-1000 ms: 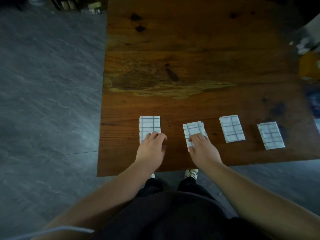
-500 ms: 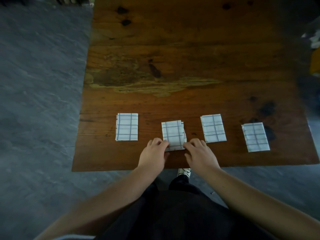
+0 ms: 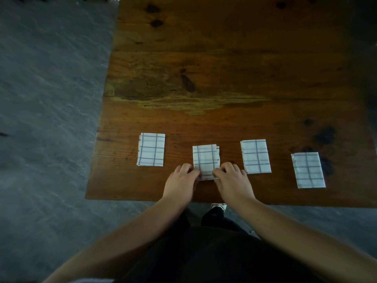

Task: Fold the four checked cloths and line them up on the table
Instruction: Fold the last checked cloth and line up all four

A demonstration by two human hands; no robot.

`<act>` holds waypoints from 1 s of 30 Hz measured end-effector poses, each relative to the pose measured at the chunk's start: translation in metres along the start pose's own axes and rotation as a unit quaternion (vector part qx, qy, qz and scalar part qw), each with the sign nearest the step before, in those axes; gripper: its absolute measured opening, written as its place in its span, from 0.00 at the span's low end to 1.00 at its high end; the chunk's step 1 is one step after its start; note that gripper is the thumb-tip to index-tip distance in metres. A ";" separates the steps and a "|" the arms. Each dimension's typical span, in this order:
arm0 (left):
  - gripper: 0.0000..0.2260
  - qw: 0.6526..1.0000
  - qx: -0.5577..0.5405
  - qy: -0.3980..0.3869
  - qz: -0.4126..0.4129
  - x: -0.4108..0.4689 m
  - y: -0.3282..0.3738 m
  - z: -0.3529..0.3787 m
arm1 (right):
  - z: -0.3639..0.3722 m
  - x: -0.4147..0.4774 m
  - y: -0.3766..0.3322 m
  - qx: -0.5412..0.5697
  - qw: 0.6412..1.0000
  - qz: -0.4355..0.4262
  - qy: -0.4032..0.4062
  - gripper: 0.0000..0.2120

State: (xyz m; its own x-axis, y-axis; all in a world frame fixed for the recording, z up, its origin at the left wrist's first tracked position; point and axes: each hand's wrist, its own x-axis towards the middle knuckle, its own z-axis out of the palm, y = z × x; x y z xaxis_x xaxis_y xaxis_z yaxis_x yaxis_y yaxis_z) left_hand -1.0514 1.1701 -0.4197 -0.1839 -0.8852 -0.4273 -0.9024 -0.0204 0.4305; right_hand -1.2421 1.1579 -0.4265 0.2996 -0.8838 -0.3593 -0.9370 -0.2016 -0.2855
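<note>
Four folded white cloths with a dark check lie in a row near the front edge of the wooden table (image 3: 224,68). The leftmost cloth (image 3: 151,149) and the third cloth (image 3: 255,156) lie flat and free, as does the rightmost cloth (image 3: 308,169), which sits a little nearer to me. The second cloth (image 3: 206,159) is between my hands. My left hand (image 3: 181,180) pinches its near left corner with curled fingers. My right hand (image 3: 232,180) pinches its near right corner the same way. Its far right edge shows layers slightly offset.
The table's left edge drops to a grey stone floor (image 3: 51,99). Dark knots and stains mark the wood at the far end and by the rightmost cloth. My shoe (image 3: 218,206) shows under the front edge.
My left hand left the leftmost cloth and came to the second cloth. Both hands now hold that cloth's near corners, and it lies straighter than a second ago. The view shifted left.
</note>
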 end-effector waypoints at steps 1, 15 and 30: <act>0.14 1.000 0.001 0.002 0.001 0.002 -0.001 0.000 | 0.001 0.001 0.000 0.001 1.000 0.002 0.001 0.11; 0.17 0.999 0.028 0.024 0.012 0.031 -0.017 -0.016 | -0.005 0.031 -0.008 0.015 1.000 0.017 0.011 0.12; 0.17 0.999 0.013 0.035 0.006 0.024 -0.017 -0.020 | -0.006 0.027 -0.015 0.034 0.998 0.042 0.021 0.16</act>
State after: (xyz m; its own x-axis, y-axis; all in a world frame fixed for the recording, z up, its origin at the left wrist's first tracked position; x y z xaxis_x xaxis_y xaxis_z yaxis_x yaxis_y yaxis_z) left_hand -1.0324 1.1393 -0.4213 -0.1679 -0.9158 -0.3648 -0.9099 0.0015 0.4149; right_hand -1.2213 1.1341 -0.4269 0.2123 -0.9134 -0.3472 -0.9437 -0.0994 -0.3155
